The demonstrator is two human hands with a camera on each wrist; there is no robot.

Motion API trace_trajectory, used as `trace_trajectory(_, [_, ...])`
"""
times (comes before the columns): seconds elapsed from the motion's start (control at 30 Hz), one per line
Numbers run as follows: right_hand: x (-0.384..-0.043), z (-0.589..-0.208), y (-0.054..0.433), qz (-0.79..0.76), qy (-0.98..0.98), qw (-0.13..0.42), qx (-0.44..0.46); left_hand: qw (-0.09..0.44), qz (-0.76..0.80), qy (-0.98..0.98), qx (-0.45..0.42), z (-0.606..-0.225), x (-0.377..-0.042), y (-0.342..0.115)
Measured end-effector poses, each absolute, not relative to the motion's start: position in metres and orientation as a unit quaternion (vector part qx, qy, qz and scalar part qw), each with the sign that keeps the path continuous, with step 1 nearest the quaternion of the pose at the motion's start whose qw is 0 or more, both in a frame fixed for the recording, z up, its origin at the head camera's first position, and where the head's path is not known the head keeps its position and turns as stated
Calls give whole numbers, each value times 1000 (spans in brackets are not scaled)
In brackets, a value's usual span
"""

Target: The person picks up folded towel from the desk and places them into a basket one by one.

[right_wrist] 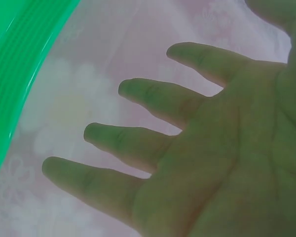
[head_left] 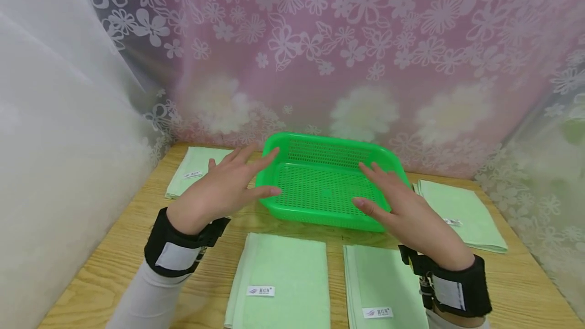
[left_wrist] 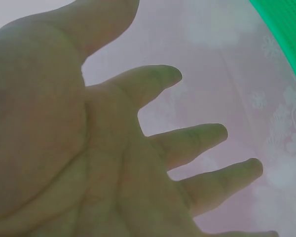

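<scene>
A green plastic basket (head_left: pixel 326 221) with perforated sides stands at the back of the wooden table, with nothing in it. My left hand (head_left: pixel 219 187) is spread near its left end, fingers apart and holding nothing. Over by the basket's right end, my right hand (head_left: pixel 411 212) is likewise spread and holds nothing. Both wrist views show a bare palm, the left hand (left_wrist: pixel 108 143) and the right hand (right_wrist: pixel 202 143), with part of the basket (right_wrist: pixel 27 74) at the edge. Whether any fingertip touches the basket, I cannot tell.
Folded light green cloths with white labels lie around the basket: one at back left (head_left: pixel 198 159), one at right (head_left: pixel 466 209), and two in front, a cloth (head_left: pixel 288 283) and another cloth (head_left: pixel 384 278). A flowered curtain (head_left: pixel 292 65) hangs behind the wooden table (head_left: pixel 119 258).
</scene>
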State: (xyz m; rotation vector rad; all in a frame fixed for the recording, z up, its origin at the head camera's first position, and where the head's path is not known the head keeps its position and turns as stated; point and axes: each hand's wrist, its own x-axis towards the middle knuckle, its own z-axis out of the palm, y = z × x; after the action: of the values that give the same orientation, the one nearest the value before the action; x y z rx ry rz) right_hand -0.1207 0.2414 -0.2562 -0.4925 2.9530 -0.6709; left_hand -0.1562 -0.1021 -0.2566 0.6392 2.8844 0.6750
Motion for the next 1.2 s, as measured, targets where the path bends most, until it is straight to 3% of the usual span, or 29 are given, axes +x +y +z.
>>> trace_trajectory(0.57, [-137, -261, 131, -246, 943, 44, -220, 5, 187, 964, 188, -250, -150, -185])
trace_trajectory(0.9, [-131, -255, 42, -297, 910, 72, -280, 19, 187, 973, 133, -243, -151, -240])
trace_trajectory(1.2, [-133, -258, 21, -282, 914, 83, -280, 31, 205, 971, 122, -241, -153, -254])
